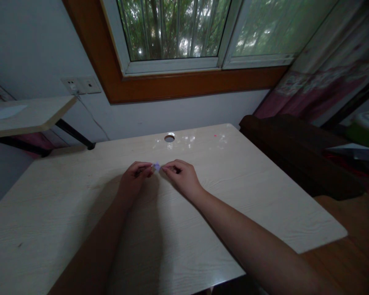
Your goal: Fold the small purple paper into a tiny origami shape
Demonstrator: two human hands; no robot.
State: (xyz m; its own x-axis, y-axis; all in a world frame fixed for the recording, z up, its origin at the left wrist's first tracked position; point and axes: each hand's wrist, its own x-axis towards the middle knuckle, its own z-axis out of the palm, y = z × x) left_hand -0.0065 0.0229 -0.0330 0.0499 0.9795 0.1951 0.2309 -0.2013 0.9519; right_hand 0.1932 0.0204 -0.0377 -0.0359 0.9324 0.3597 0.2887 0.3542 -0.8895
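Both of my arms reach out over the pale wooden table, with the hands almost meeting. A small purple piece (157, 166), thin and translucent-looking, shows between the fingertips; its kind is too small to tell. My left hand (137, 174) is closed in a pinch at the left side of this piece. Just to its right, my right hand (183, 174) is also pinched, with thumb and forefinger together. Whether the right fingertips grip the purple piece or something thinner cannot be made out.
The table (249, 192) has a round cable hole (169, 139) near the wall and a tiny red speck (215, 135) at the back right. A raised shelf (33, 116) on black legs stands left. Dark brown furniture (295, 155) borders the right side.
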